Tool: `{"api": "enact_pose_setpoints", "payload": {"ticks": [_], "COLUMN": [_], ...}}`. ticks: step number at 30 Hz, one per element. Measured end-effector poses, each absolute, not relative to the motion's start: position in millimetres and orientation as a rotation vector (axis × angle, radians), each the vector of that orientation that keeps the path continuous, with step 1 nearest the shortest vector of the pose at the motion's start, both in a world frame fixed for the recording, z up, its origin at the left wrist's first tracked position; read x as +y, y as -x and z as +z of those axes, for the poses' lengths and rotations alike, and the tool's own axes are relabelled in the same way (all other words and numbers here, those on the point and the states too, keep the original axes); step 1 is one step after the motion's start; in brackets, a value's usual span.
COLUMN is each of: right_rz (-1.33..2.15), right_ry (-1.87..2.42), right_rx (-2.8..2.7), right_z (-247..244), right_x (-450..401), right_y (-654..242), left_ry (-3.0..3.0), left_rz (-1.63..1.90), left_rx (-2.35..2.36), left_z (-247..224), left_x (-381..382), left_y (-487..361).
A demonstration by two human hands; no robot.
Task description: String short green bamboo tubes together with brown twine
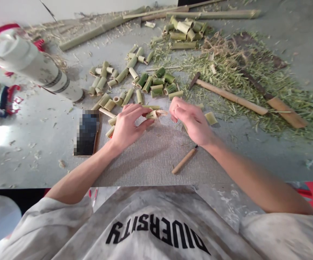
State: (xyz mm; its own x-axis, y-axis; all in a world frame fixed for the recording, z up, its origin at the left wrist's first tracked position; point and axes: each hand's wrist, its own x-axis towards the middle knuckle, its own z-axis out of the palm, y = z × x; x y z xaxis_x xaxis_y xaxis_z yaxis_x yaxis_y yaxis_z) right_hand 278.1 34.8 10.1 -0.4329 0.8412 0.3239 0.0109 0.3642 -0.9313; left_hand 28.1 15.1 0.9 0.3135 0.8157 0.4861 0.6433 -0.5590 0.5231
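My left hand (131,121) pinches a short bamboo piece (151,115) between thumb and fingers, lying sideways above the mat. Pale, frayed twine (162,113) sticks out of the piece's right end. The twine runs toward my right hand (187,117), whose fingers are closed at its far end; the fingertips are partly hidden. Just below my right hand lies a thin tool with a wooden handle (184,161), its metal end partly covered. Several cut bamboo pieces (109,105) rest close beside and behind my left hand.
Left of my hands are a phone (87,131) and a tall white bottle (41,68). A hammer (232,96) and a wooden-handled blade (287,112) lie on green shavings (264,81) at right. Long bamboo poles (97,33) and cut bamboo (184,45) lie farther back.
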Motion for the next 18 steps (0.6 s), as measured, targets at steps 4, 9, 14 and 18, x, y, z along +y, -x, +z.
{"api": "enact_pose_setpoints", "payload": {"ticks": [4,9,14,18], "right_rz": [0.920,1.199,1.211,0.899], "right_ry": [0.894,0.742,0.688,0.860], "right_rx": [-1.800,-1.695,-1.482,-1.526], "right_z": [17.8,15.7,10.9,10.7], "right_x": [26.6,30.9,46.9,45.5], "right_y": [-273.7,-274.8,-284.9,-282.3], "left_ry": [-2.409,-2.485,-2.462,-2.459], "left_rz": [1.058,1.077,1.074,1.058], "left_rx": [1.322,1.264,1.319,1.342], "left_z": [-0.1,-0.7,-0.5,-0.5], "left_x": [15.2,15.2,16.9,16.0], "left_y": [-27.6,-27.6,-25.3,-26.0]}}
